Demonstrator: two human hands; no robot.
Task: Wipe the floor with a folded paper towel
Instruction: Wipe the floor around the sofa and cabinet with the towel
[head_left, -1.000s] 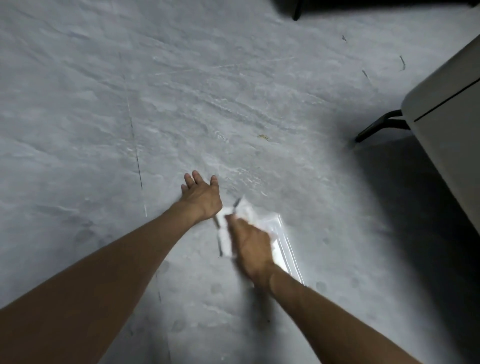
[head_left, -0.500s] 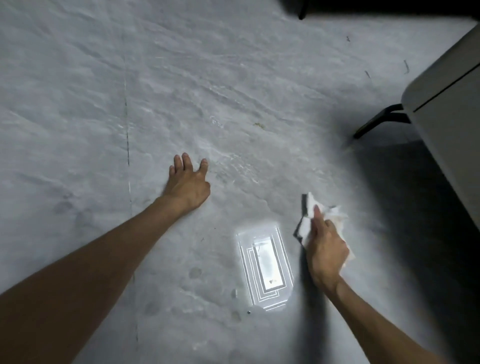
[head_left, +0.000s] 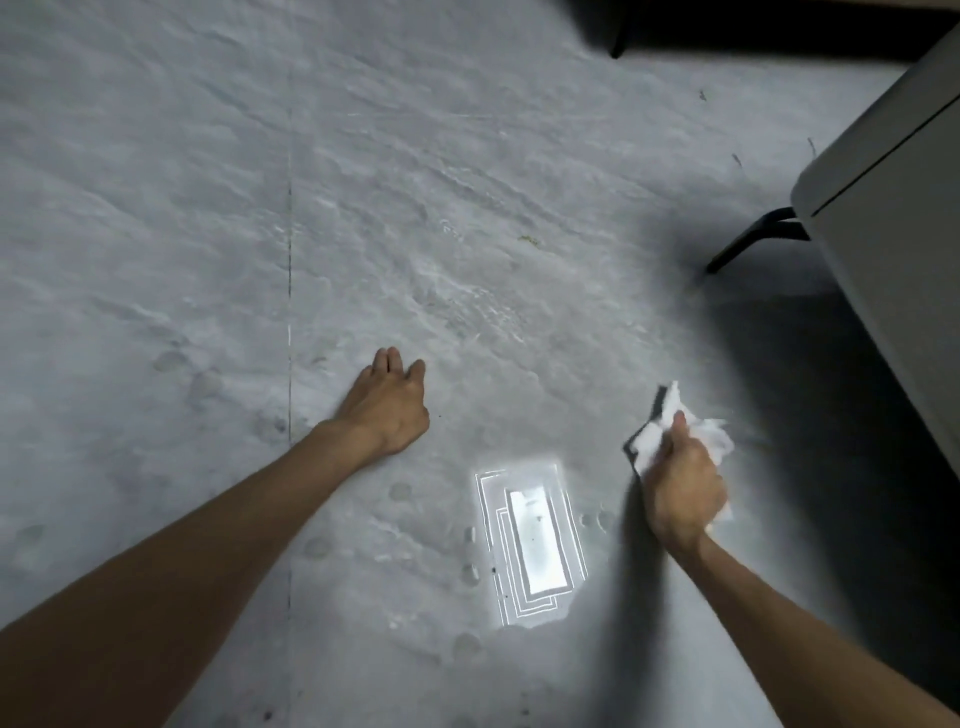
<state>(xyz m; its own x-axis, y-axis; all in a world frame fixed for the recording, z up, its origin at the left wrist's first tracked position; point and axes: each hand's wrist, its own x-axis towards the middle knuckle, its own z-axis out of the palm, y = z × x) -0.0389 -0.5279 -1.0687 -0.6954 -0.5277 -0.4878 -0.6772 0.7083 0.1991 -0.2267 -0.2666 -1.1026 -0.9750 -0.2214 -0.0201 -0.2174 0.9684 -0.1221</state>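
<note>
White towel (head_left: 652, 441), rumpled more than neatly folded, gripped in right hand (head_left: 683, 491) and pressed to grey floor (head_left: 415, 182). Fingers curled over it, one digit stretched forward across the top; corners poking out ahead and to both sides of the knuckles.

Left hand (head_left: 387, 405) flat on floor, fingers straight and close together, holding nothing, apparently propping the body. Well apart from towel, off to its left and about level with it.

Between the hands and nearer the body: bright rectangular glare (head_left: 530, 540) on the floor surface. Farther ahead, left of towel: small yellowish speck (head_left: 529, 239). To the right: grey cabinet (head_left: 893, 234) on a black leg (head_left: 748, 241), casting shadow that reaches close to the towel.

Towel's long axis: seems to run away from the body, roughly in line with the right forearm, though mostly covered by the hand, so hard to tell for sure.

Probably mid-wipe. Open floor lies left of and beyond the towel, little room to the right before the shadow and cabinet. Next stroke best made by right hand alone, broadside leftward toward the left hand, or forward-left to catch the speck. Risk: loose corners bunching under and cutting contact.
</note>
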